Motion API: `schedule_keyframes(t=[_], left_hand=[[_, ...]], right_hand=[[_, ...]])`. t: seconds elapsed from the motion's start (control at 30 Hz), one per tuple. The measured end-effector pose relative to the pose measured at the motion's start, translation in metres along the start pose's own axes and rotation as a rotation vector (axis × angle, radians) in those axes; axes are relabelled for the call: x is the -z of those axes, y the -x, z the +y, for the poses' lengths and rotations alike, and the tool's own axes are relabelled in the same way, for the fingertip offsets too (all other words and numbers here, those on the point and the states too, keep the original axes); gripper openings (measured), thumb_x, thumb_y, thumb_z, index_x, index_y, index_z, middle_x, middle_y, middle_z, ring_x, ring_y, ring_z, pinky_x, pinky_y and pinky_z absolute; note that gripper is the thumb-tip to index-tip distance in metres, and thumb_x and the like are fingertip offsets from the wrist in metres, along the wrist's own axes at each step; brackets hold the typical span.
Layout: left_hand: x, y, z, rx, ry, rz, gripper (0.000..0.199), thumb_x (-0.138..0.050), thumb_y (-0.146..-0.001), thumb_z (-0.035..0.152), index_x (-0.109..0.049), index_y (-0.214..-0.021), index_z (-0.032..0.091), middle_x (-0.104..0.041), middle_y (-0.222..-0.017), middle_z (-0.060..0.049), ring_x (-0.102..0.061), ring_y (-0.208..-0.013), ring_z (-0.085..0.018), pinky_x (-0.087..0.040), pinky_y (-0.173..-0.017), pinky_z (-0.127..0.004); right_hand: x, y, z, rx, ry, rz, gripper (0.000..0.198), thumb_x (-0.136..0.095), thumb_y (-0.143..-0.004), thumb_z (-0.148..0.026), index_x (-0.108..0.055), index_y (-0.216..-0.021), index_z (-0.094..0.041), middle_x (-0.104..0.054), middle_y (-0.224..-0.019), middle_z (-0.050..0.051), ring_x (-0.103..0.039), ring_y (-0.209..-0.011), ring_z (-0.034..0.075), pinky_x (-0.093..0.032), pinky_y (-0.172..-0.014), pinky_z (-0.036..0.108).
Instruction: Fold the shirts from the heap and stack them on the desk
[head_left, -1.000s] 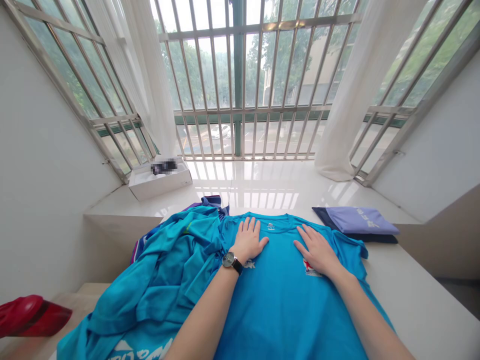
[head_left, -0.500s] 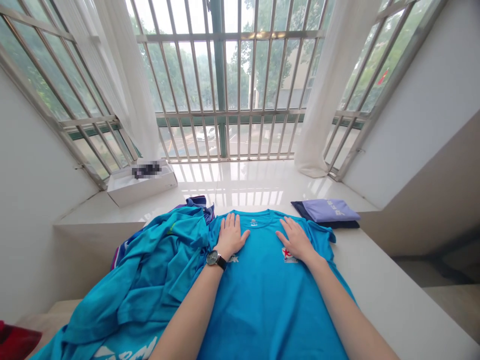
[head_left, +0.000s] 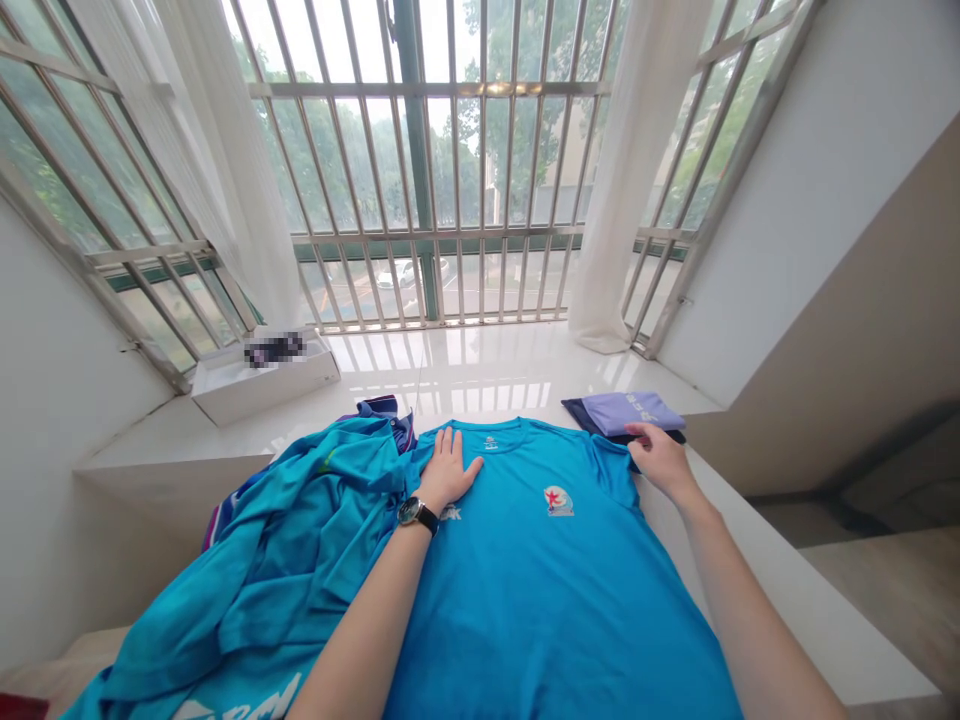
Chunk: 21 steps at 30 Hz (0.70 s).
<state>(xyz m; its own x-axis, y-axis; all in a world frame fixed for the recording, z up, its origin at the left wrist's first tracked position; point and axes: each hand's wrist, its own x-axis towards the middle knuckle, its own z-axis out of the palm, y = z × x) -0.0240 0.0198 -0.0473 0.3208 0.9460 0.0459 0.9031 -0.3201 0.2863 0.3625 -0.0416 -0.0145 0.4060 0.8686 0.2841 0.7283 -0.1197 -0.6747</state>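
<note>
The blue T-shirt (head_left: 525, 560), likely light and limp, best held by its sleeve (head_left: 615, 468), is touched by the spread left hand (head_left: 448, 475) and seemingly pinched by the right hand (head_left: 664, 465)

Both arms in view, bare below the elbow. L forearm (head_left: 364, 625) comes in from approx. 7 o'clock, R forearm (head_left: 754, 605) from between 4 & 5, both angled inward. L hand (head_left: 446, 475) sits betw. 6 & 7 o'clock of view ctr., palm down, flat, w/ L fingers (head_left: 448, 446) straight, nearly together, aimed at 12; L thumb (head_left: 473, 468) splayed twd. 2. R hand (head_left: 663, 464), approx. 4 o'clock, is turned inward, back of hand up, R fingers (head_left: 642, 434) bent & aimed twd. 10 (can't tell if thumb & fingertips meet). Hands well apart.
</note>
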Motion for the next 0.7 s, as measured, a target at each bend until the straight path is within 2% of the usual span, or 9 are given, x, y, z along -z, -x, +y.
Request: schedule_keyframes(t=[0.07, 0.17, 0.27, 0.33, 0.4, 0.47, 0.53, 0.6, 0.7], left_hand=[[0.000, -0.001, 0.000, 0.002, -0.007, -0.008, 0.081, -0.031, -0.095, 0.058, -0.024, -0.152, 0.000, -0.016, -0.161, -0.022, -0.007, -0.150, -0.035, -0.012, -0.120, -0.044], [0.001, -0.002, -0.002, -0.004, -0.033, -0.024, 0.081, -0.031, -0.095, 0.058, -0.023, -0.152, 0.000, -0.014, -0.161, -0.022, -0.006, -0.150, -0.035, -0.013, -0.120, -0.044], [0.007, -0.003, 0.002, 0.017, -0.072, -0.071, 0.080, -0.031, -0.096, 0.055, -0.022, -0.152, 0.000, -0.014, -0.161, -0.023, -0.007, -0.149, -0.036, -0.017, -0.119, -0.046], [0.014, -0.003, 0.015, 0.016, -0.139, -0.064, 0.073, -0.037, -0.095, 0.045, -0.021, -0.153, 0.002, -0.016, -0.160, -0.023, -0.011, -0.149, -0.037, -0.016, -0.118, -0.050], [0.021, -0.004, 0.040, -0.067, -0.213, 0.008, 0.071, -0.044, -0.091, 0.031, -0.022, -0.153, 0.006, -0.018, -0.160, -0.022, -0.013, -0.149, -0.036, -0.013, -0.118, -0.053], [0.024, -0.006, 0.074, -0.222, -0.211, 0.075, 0.071, -0.046, -0.088, 0.025, -0.023, -0.154, 0.010, -0.020, -0.160, -0.019, -0.015, -0.148, -0.034, -0.014, -0.119, -0.051], [0.020, -0.010, 0.111, -0.380, -0.126, 0.053, 0.065, -0.041, -0.093, 0.028, -0.025, -0.153, 0.013, -0.028, -0.158, -0.016, -0.023, -0.147, -0.029, -0.020, -0.118, -0.046], [0.009, -0.016, 0.143, -0.490, -0.061, -0.003, 0.058, -0.035, -0.097, 0.038, -0.032, -0.151, 0.015, -0.036, -0.155, -0.014, -0.027, -0.145, -0.029, -0.023, -0.118, -0.046], [-0.014, -0.024, 0.166, -0.494, -0.042, -0.085, 0.062, -0.034, -0.098, 0.052, -0.037, -0.149, 0.016, -0.036, -0.154, -0.017, -0.028, -0.144, -0.035, -0.023, -0.116, -0.054]], right_hand=[[0.007, 0.001, 0.022, -0.022, -0.046, -0.123, 0.041, -0.051, -0.071, -0.025, -0.067, -0.109, -0.016, -0.070, -0.113, 0.012, -0.066, -0.095, 0.025, -0.053, -0.086, 0.038], [0.006, 0.006, 0.040, 0.051, -0.078, -0.249, 0.041, -0.057, -0.068, -0.029, -0.068, -0.107, -0.017, -0.070, -0.112, 0.012, -0.065, -0.098, 0.027, -0.053, -0.087, 0.039], [0.007, 0.008, 0.040, 0.123, -0.068, -0.245, 0.030, -0.064, -0.068, -0.038, -0.071, -0.089, -0.019, -0.071, -0.111, 0.012, -0.064, -0.102, 0.030, -0.049, -0.094, 0.043], [0.013, 0.007, 0.036, 0.100, -0.151, -0.203, 0.032, -0.064, -0.069, -0.046, -0.071, -0.086, -0.020, -0.072, -0.108, 0.011, -0.065, -0.100, 0.030, -0.049, -0.093, 0.043], [0.021, 0.006, 0.033, 0.040, -0.269, -0.172, 0.035, -0.064, -0.071, -0.051, -0.071, -0.086, -0.020, -0.073, -0.097, 0.008, -0.066, -0.091, 0.027, -0.052, -0.086, 0.040], [0.029, 0.004, 0.033, -0.063, -0.370, -0.149, 0.035, -0.066, -0.071, -0.052, -0.070, -0.083, -0.020, -0.072, -0.081, 0.005, -0.065, -0.077, 0.024, -0.055, -0.074, 0.036], [0.034, 0.004, 0.034, -0.194, -0.437, -0.099, 0.034, -0.068, -0.070, -0.052, -0.069, -0.080, -0.019, -0.069, -0.070, 0.003, -0.063, -0.068, 0.022, -0.055, -0.063, 0.034], [0.038, 0.004, 0.035, -0.309, -0.492, -0.015, 0.034, -0.069, -0.069, -0.051, -0.070, -0.081, -0.019, -0.070, -0.069, 0.003, -0.064, -0.067, 0.022, -0.054, -0.058, 0.032], [0.044, 0.009, 0.032, -0.413, -0.610, 0.075, 0.032, -0.072, -0.068, -0.048, -0.070, -0.084, -0.020, -0.071, -0.070, 0.004, -0.066, -0.069, 0.023, -0.055, -0.059, 0.032]])
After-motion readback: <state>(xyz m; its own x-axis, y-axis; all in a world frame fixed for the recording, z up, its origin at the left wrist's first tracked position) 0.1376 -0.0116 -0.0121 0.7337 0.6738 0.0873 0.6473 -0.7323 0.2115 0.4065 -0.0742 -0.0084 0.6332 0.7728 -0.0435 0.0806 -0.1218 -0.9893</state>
